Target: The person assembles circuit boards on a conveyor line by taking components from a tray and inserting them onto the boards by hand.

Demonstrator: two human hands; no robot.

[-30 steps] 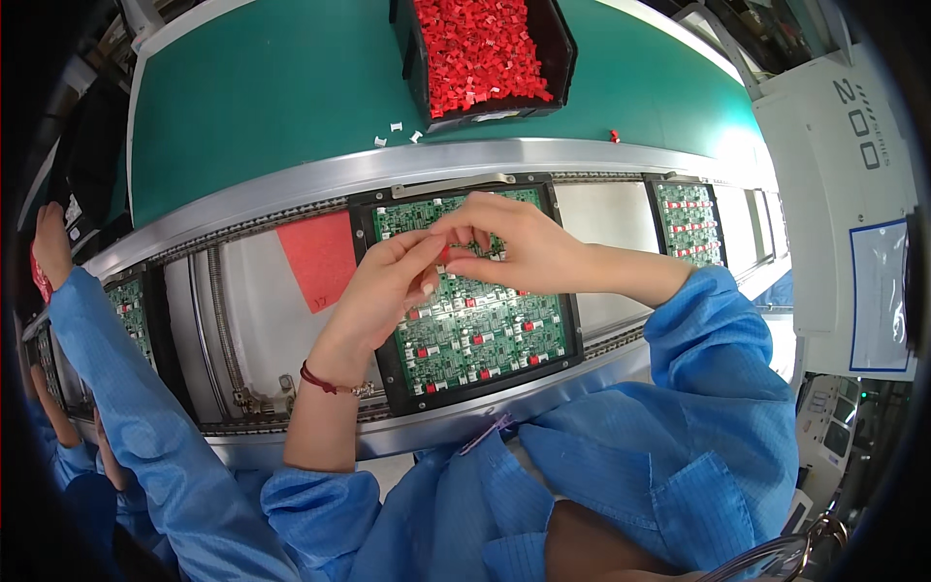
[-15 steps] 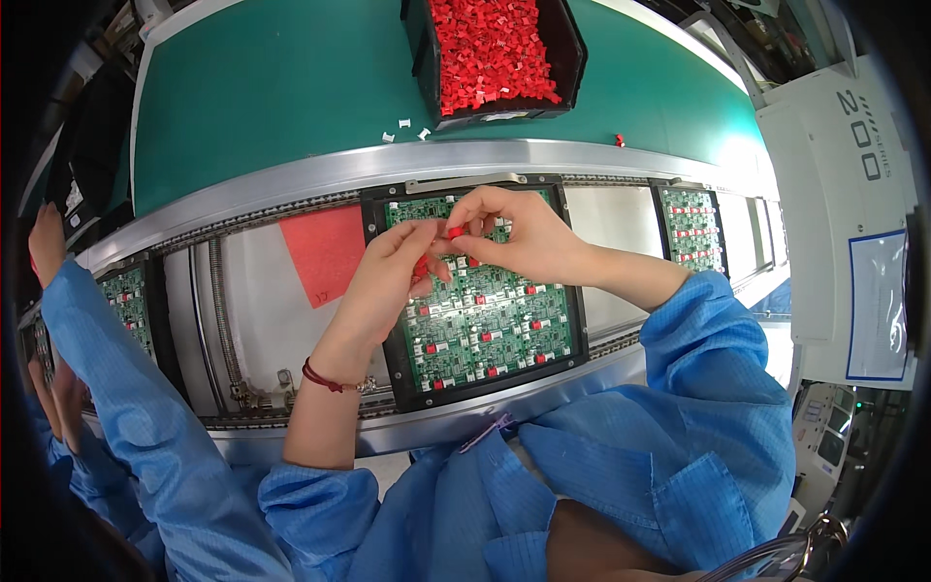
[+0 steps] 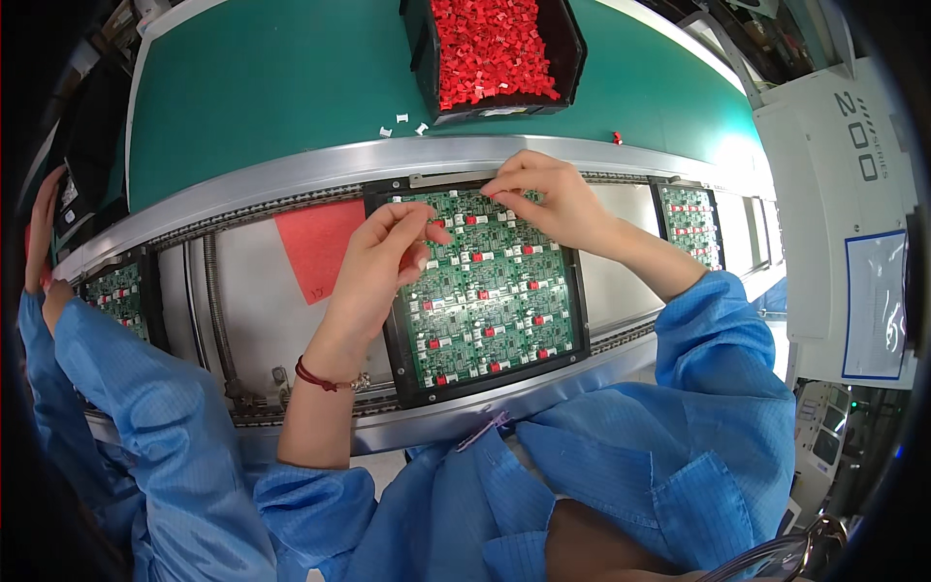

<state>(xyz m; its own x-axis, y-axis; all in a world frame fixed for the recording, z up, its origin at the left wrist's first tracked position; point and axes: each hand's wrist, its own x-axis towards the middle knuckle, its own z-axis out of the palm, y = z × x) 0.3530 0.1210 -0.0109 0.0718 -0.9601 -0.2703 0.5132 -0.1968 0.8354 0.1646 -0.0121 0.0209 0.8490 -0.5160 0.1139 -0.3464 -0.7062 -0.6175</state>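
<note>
Red conn. (image 3: 498, 194) clamped in R hand (image 3: 555, 198) grip over PCB (image 3: 460, 316); L hand (image 3: 381, 250) grip: can't tell.

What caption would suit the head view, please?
Right hand pinches a small red part over framed green circuit boards, left hand alongside.

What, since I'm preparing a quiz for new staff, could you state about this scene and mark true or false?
The right hand has a red part at its fingertips. True.
The black bin holds blue parts. False: it holds red pieces.
The red sheet lies right of the circuit panel under the right hand. False: it lies left.
Three white pieces lie on the green surface. True.
The bracelet is on the right wrist. False: left wrist.
</note>
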